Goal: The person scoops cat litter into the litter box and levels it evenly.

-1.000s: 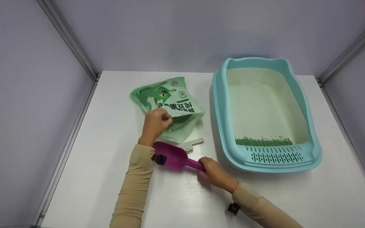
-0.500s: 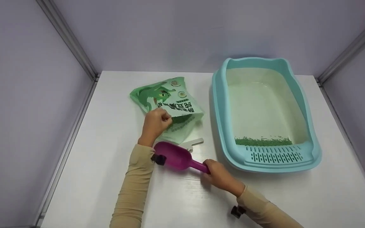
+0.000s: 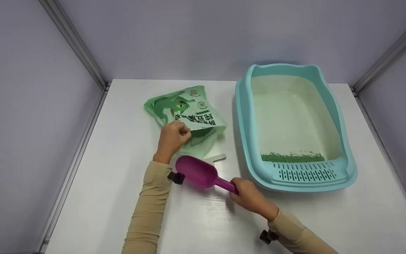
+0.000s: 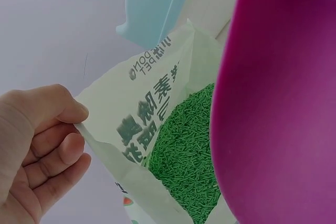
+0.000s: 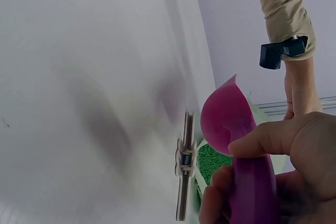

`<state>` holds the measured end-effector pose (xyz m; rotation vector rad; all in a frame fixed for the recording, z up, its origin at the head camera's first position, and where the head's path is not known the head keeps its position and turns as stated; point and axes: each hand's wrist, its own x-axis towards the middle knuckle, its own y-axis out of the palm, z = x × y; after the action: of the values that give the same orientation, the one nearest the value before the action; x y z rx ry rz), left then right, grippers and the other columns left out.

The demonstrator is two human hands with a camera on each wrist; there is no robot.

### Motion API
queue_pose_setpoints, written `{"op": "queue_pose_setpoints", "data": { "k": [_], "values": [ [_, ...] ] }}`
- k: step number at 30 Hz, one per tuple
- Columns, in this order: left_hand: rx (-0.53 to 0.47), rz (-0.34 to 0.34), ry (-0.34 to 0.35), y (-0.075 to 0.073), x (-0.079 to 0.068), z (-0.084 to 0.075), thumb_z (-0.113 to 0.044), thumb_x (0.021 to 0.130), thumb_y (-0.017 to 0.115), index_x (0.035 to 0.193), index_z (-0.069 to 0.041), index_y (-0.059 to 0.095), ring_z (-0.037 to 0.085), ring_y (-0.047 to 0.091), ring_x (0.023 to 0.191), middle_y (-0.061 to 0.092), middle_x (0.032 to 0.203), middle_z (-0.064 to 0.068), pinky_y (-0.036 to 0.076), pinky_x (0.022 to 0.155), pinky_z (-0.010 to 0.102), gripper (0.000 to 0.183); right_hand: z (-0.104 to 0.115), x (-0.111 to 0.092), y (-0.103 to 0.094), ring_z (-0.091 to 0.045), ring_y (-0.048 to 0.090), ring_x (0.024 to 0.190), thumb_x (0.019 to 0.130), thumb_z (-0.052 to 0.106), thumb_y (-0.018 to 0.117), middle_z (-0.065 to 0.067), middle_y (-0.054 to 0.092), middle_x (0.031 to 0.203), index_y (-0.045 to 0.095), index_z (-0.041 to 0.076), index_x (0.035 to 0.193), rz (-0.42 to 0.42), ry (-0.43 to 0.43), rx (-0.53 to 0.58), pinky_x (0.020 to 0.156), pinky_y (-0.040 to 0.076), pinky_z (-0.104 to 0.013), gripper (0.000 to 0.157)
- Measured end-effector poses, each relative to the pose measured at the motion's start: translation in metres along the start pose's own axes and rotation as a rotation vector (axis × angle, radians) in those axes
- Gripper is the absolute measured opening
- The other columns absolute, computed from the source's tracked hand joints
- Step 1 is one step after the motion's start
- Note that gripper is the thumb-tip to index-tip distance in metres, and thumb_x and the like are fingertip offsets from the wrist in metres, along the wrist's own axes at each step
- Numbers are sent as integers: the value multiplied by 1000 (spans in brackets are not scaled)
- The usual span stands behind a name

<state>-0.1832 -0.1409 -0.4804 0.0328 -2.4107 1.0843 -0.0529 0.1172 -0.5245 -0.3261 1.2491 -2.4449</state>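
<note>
A green and white cat litter bag (image 3: 189,109) lies on the table with its mouth toward me. My left hand (image 3: 174,138) pinches the upper edge of that mouth between thumb and forefinger and lifts it. Green pellets (image 4: 186,153) show inside the bag in the left wrist view. My right hand (image 3: 250,195) grips the handle of a purple scoop (image 3: 197,172). The scoop's bowl is raised above the table, in front of the bag mouth and beside my left wrist. No pellets are visible in the bowl in the head view.
A light blue litter box (image 3: 243,116) stands on the right, with a strip of green pellets (image 3: 291,157) along its near end. A white clip (image 5: 186,163) lies on the white table (image 3: 118,176) near the bag, partly hidden by the scoop in the head view.
My right hand has drawn the scoop a little to the right, away from my left wrist. The left hand and the bag stay nearly as they were.
</note>
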Motion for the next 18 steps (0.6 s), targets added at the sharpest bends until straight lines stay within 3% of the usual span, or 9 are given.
{"op": "queue_pose_setpoints", "data": {
  "k": [12, 18],
  "values": [
    [-18, -61, 53, 1, 0, -1, 3, 77, 64, 73, -1, 70, 22, 61, 62, 64, 69, 12, 53, 58, 31, 8, 5, -2, -8, -7, 41, 60, 79, 1, 66, -4, 53, 64, 62, 0, 83, -11, 57, 12, 50, 33, -17, 6],
    [0, -31, 27, 1, 0, 0, 2, 79, 65, 74, -1, 70, 23, 62, 64, 65, 70, 13, 54, 60, 34, 8, 7, 0, -12, -8, 40, 59, 81, 0, 65, -4, 52, 62, 61, -1, 81, -37, 46, 6, 51, 33, -17, 4]
  ]
}}
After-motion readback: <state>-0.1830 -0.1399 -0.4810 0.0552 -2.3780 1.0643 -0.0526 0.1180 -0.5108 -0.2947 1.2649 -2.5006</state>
